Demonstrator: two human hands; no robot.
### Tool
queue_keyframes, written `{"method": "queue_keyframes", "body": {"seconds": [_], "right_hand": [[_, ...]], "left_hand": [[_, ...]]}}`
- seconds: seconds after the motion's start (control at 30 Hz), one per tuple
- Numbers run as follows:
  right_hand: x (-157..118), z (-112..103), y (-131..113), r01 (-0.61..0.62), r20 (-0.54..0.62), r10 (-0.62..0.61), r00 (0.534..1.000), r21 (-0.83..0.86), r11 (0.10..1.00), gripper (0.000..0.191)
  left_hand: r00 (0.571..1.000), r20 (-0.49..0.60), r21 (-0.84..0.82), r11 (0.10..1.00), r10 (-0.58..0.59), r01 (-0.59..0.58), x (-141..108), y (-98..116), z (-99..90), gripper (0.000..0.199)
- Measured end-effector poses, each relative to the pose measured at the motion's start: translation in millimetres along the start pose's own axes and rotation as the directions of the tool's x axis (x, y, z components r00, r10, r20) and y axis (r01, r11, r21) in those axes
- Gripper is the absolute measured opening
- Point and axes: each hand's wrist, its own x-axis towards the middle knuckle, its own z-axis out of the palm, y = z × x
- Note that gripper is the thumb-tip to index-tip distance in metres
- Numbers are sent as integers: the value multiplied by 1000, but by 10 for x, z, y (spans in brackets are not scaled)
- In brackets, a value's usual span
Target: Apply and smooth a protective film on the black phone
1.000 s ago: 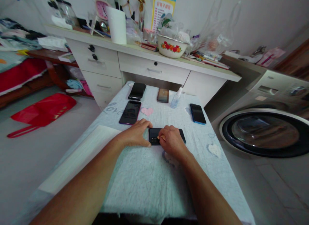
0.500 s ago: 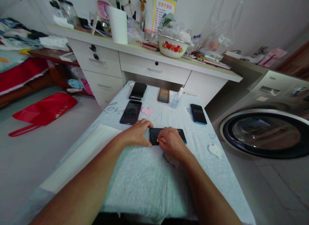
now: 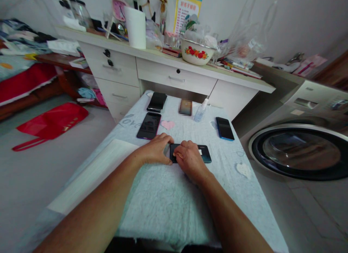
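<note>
The dark phone [image 3: 206,156] lies face-down under the hands, one white strip [image 3: 89,177] beside the left forearm. Beyond them I count a pink-edged phone [image 3: 149,126] ahead-left, a blue-edged phone [image 3: 225,129] ahead-right, one spray bottle [image 3: 200,111] and, farther left, a black phone [image 3: 157,100], maybe stacked. The right hand has slid toward the left one since a moment ago, baring a white label [image 3: 200,152]. The left hand [image 3: 155,150] spreads wide, tips at the dark phone's left corners; the right hand [image 3: 189,157] is bunched around a small tan scrap [image 3: 178,155], mostly hidden, against its back.
</note>
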Motion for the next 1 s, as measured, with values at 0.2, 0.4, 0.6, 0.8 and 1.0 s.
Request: {"method": "queue_keyframes", "body": {"seconds": [0.2, 0.4, 0.6, 0.8, 1.0], "right_hand": [[10, 30, -26, 44, -14, -43, 999, 27, 999, 13], [-9, 35, -25, 92, -9, -92, 996, 57, 994, 11], [-51, -22, 10, 102, 47, -106, 993, 81, 991, 10], [-94, -140, 110, 19, 92, -23, 995, 53, 998, 15], [-97, -198, 173, -41, 105, 38, 994, 31, 999, 15]], "left_hand": [[1000, -3, -7, 1000, 5, -5, 8, -10, 10, 57], [1000, -9, -3, 1000, 17, -17, 10, -21, 15, 57], [1000, -1, -4, 1000, 12, -12, 6, -14, 0, 56], [1000, 24, -5, 1000, -20, 20, -5, 14, -29, 57], [998, 50, -2, 1000, -24, 25, -10, 35, -55, 58]]}}
